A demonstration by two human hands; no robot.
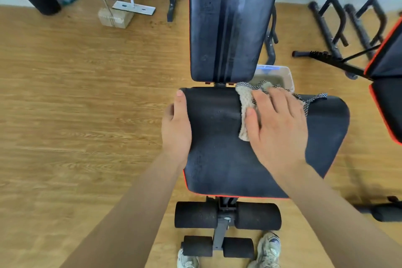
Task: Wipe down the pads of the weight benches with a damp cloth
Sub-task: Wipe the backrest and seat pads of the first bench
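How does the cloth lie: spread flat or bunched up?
Bunched up: the cloth lies crumpled under the right hand on the seat pad, a loose end trailing right.

Our right grip (276,122) covers most of the cloth (244,102), so we cannot tell its full spread. The fingers of our left grip (175,124) vanish under the edge of the seat pad (217,159). The back pad (230,17) is cut off at the top, the second bench (389,93) at the right.
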